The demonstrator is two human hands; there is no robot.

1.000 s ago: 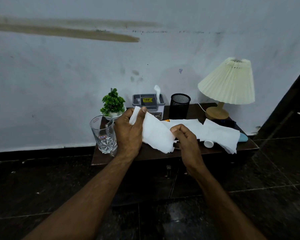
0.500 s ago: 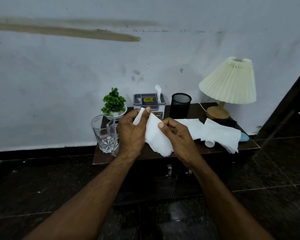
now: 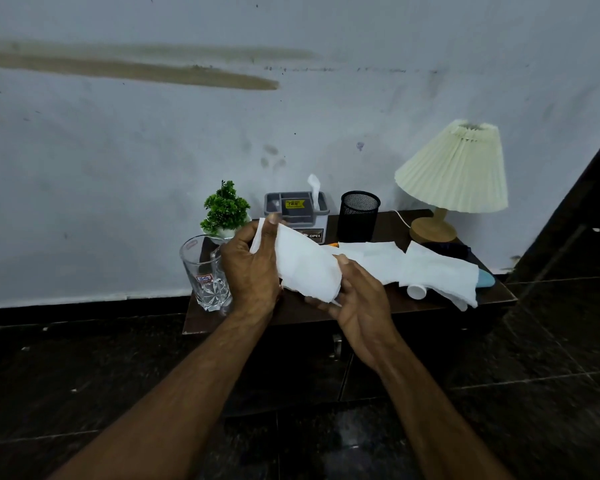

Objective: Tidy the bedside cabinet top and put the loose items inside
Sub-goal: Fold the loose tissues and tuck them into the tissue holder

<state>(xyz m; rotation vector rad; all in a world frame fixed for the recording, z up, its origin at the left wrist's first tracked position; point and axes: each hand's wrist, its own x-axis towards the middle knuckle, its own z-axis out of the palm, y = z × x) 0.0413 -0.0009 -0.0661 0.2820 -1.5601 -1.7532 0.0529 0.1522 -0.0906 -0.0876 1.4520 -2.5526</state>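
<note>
A white tissue is held above the front of the cabinet top by both hands. Its upper corner is pinched between thumb and fingers of the left hand; its lower edge is gripped by the right hand, thumb on top. More tissues are spread across the right half of the top, partly covering a small white bottle and a blue object. A glass stands at the left front corner, just beside the left hand. Along the back are seen a plant, a tissue box, a mesh cup and a lamp.
</note>
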